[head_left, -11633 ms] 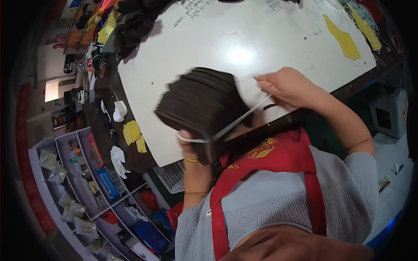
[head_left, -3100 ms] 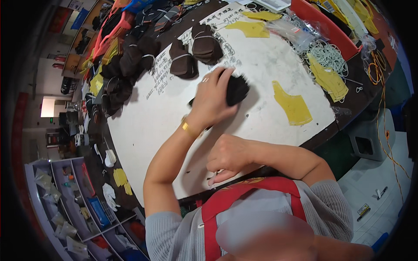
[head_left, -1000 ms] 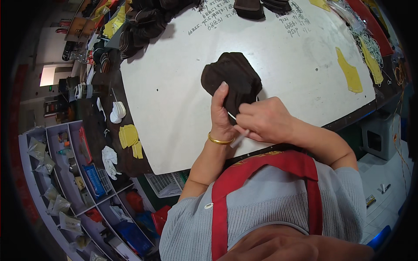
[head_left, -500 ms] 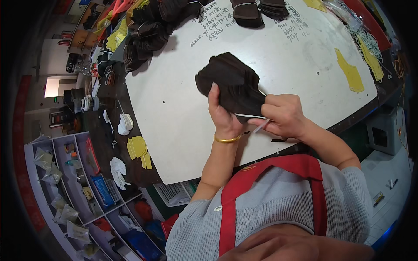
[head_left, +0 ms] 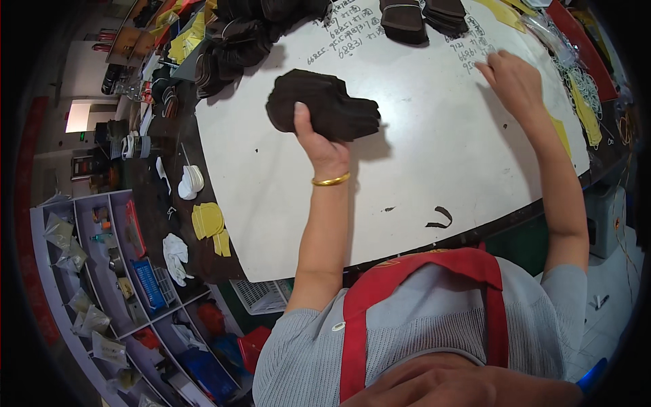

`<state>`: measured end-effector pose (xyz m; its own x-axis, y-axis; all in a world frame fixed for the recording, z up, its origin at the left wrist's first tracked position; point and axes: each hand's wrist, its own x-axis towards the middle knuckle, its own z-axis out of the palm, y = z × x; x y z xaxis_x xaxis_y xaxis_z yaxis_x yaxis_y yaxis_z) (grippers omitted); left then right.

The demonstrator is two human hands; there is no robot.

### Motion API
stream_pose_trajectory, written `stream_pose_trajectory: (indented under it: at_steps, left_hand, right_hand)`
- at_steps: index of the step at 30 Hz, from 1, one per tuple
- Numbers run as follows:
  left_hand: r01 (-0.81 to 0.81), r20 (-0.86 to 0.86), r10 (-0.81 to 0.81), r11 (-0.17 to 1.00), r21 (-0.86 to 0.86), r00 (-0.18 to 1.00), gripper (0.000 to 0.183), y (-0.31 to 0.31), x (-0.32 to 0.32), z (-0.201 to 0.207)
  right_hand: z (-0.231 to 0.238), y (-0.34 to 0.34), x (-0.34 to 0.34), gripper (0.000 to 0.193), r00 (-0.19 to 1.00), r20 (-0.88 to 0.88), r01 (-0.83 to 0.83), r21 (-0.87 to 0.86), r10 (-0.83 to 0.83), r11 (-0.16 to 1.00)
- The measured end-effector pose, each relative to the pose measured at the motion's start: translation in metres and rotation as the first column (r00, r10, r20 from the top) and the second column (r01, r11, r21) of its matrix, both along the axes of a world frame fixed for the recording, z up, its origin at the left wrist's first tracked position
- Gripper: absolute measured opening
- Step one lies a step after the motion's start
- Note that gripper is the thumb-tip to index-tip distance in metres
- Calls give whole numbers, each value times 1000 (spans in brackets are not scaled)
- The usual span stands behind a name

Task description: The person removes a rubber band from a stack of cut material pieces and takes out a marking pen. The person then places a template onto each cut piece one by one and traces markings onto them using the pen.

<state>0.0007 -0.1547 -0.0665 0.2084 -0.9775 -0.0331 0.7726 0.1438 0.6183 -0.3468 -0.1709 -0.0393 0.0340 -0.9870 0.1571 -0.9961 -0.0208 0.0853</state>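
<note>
Head view is showing the left hand clamping a dark brown stack, its thumb pressing the near face and its remaining fingers hiding behind; the stack is sitting over the left-middle part of the white tabletop. Well apart from it, the right hand is reaching over the tabletop's far right with fingers curling; whether they are pinching anything, I cannot tell. Its forearm is partly blocking a yellow piece. Nearer the body, a dark curved strip is lying loose. Beyond the hands, 2 dark bundles are resting side by side, and dark piles are crowding the far left edge.
</note>
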Motion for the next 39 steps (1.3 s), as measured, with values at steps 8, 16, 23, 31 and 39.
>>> stream_pose_trajectory:
  at_steps: [8,16,23,31,39]
  left_hand:
    - [-75,180,89,994,-85,980,54,1,-7,-22]
    - [-19,262,63,986,-168,963,93,34,8,-23]
    - [210,807,-260,962,173,530,65,23,92,2]
    - [316,669,-375,924,214,641,50,0,115,0]
    - [325,693,-420,905,274,585,49,-5,119,6]
  right_hand:
    - [41,-24,152,101,394,911,-445,71,124,893]
    - [37,-30,209,105,433,764,-717,-30,479,697]
    - [19,-35,204,107,527,508,-818,87,681,568]
    - [21,-13,197,99,482,418,-778,-201,770,596]
    - [30,-4,206,85,531,378,-805,-54,758,591]
